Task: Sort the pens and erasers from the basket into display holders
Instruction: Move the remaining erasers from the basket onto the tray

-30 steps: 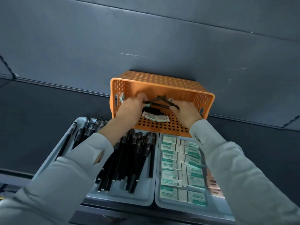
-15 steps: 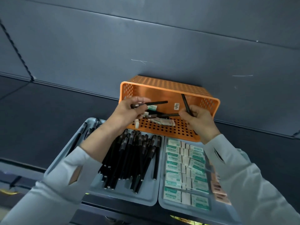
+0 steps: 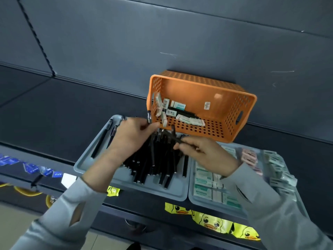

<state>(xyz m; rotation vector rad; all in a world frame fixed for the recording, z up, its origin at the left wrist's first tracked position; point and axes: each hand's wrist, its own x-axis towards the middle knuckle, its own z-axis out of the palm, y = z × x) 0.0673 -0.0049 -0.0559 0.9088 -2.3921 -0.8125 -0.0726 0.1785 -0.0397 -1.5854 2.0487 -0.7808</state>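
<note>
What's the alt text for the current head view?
The left hand holds a black pen and the right hand another pen, above a grey tray piled with black pens. Behind, an orange basket tipped toward the camera holds erasers; a second tray at right holds more.

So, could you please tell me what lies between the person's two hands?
In the head view, the pile of black pens in the grey tray shows between the left hand, holding one pen, and the right hand, holding another pen.
</note>
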